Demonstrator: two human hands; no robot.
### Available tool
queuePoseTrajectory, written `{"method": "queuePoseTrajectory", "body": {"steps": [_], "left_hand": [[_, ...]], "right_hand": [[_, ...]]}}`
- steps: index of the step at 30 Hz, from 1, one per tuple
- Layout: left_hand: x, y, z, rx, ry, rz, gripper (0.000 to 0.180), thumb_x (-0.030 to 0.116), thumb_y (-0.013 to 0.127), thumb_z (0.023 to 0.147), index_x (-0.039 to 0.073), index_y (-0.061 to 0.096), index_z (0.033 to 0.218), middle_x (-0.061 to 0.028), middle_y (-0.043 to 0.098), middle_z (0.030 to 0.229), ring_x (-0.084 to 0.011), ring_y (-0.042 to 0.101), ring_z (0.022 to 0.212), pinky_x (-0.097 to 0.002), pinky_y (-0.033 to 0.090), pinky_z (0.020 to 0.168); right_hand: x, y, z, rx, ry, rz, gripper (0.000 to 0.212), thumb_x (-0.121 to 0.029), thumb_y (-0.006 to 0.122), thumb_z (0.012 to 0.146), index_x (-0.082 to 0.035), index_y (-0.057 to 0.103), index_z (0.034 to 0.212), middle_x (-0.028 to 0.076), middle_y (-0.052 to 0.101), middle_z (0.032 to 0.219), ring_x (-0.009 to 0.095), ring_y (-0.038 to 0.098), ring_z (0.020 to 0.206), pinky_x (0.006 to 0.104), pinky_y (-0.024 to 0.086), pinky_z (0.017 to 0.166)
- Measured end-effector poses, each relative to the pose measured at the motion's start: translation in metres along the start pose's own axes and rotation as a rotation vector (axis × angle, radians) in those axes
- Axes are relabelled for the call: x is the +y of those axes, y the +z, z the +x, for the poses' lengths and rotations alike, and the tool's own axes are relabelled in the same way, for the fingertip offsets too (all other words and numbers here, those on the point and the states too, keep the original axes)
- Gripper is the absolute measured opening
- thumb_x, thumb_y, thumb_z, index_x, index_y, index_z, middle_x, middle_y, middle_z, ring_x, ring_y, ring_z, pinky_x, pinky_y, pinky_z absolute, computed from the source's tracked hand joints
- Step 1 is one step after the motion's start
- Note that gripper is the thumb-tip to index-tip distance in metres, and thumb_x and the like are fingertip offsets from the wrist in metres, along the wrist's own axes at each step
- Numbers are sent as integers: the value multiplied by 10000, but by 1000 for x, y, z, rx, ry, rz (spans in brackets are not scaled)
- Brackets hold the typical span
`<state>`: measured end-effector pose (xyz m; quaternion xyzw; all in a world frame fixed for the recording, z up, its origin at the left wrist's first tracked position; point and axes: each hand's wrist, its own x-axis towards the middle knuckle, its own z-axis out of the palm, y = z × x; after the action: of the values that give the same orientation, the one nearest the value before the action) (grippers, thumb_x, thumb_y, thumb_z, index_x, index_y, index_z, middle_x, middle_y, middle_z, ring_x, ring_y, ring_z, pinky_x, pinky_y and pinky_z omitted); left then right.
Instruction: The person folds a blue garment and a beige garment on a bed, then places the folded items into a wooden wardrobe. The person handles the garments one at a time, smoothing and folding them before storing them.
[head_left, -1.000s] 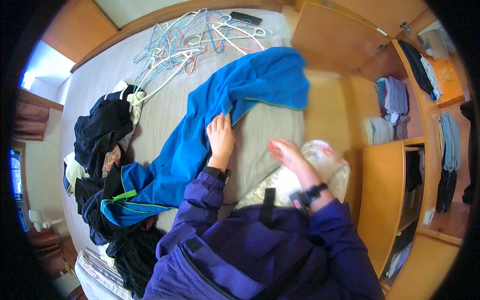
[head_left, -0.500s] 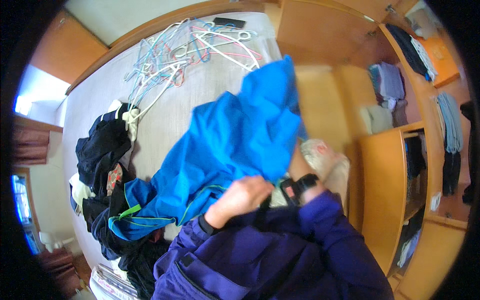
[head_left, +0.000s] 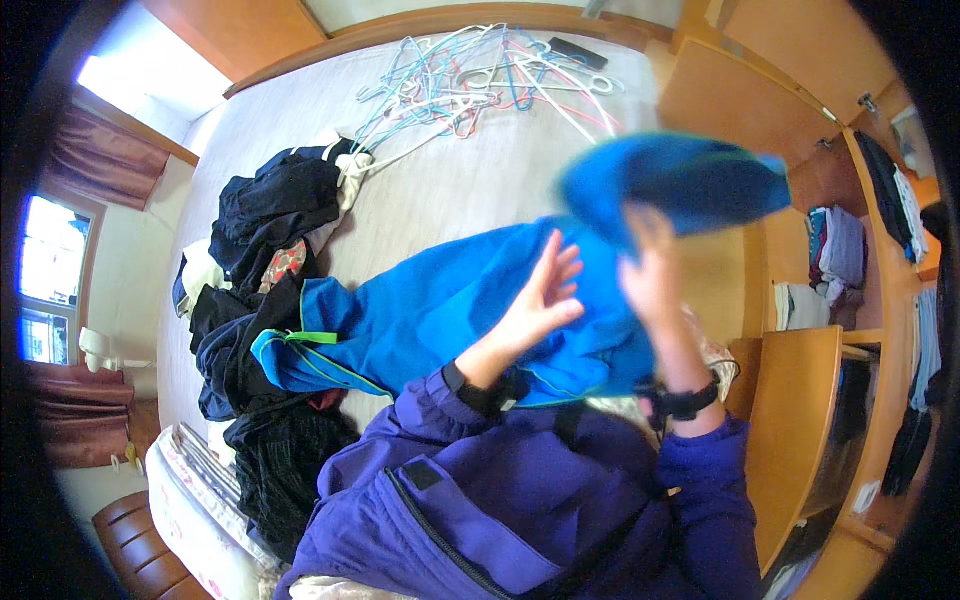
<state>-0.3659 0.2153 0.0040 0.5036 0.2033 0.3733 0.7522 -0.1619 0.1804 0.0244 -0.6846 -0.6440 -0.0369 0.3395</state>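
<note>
A bright blue jacket (head_left: 450, 290) with thin green edging lies across the bed in front of me, its cuff end with a green tab toward the left. One part of it, smeared by motion, is lifted at the right and shows a dark inside. My left hand (head_left: 532, 308) hovers over the middle of the jacket, fingers apart and holding nothing. At the raised part is my right hand (head_left: 655, 270), blurred; whether its fingers grip the cloth is unclear. Both wrists carry black bands.
Dark clothes (head_left: 275, 205) are heaped along the left side. White, blue and pink hangers (head_left: 470, 85) lie tangled at the far side, beside a black flat object (head_left: 578, 52). On the right stands an open wooden wardrobe (head_left: 800, 410) with folded clothes (head_left: 842, 250).
My left hand has opened and lifted off the jacket. The right hand, earlier low behind the cloth, has moved up, and part of the jacket has swung to the right. The view has shifted.
</note>
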Motion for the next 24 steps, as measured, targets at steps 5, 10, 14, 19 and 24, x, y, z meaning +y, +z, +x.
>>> {"method": "queuePoseTrajectory", "body": {"steps": [5, 10, 14, 19, 24], "left_hand": [[-5, 14, -2, 372, -43, -307, 428, 257, 634, 879, 20, 509, 1213, -105, 586, 1162, -238, 569, 1053, -376, 471, 897], [-1, 19, -9, 401, -198, -512, 365, 113, 577, 899, 24, 487, 1242, -117, 578, 1156, -257, 568, 1036, -388, 474, 905], [7, 35, -17, 252, -211, -161, 322, 125, 591, 896, 22, 541, 1197, -109, 587, 1148, -213, 556, 1027, -348, 455, 906], [26, 72, -30, -222, -75, 502, 336, 151, 603, 900, 19, 549, 1205, -119, 610, 1130, -206, 570, 1030, -365, 460, 899], [24, 86, -33, -360, -13, 491, 492, 183, 639, 880, -3, 434, 1287, -153, 532, 1230, -239, 513, 1126, -365, 427, 948]], "right_hand": [[-83, -8, -48, -227, -52, 103, 643, -54, 677, 653, -147, 527, 1271, 147, 477, 1277, 329, 538, 1103, 397, 491, 872], [-83, -39, -67, -198, -1, 413, 452, -284, 738, 745, -66, 626, 1125, 159, 520, 1239, 314, 594, 1000, 389, 489, 858], [-73, -64, -65, 81, 111, 406, 318, -214, 725, 776, -30, 657, 1027, 160, 578, 1148, 292, 594, 962, 364, 467, 848], [-72, -76, -58, 273, 227, 486, 427, -196, 729, 770, 14, 599, 1119, 160, 593, 1111, 286, 585, 1003, 369, 454, 875], [-62, -80, -55, 62, 586, 785, 298, -267, 606, 896, 26, 657, 912, 78, 629, 698, 137, 608, 703, 281, 484, 662]]}}
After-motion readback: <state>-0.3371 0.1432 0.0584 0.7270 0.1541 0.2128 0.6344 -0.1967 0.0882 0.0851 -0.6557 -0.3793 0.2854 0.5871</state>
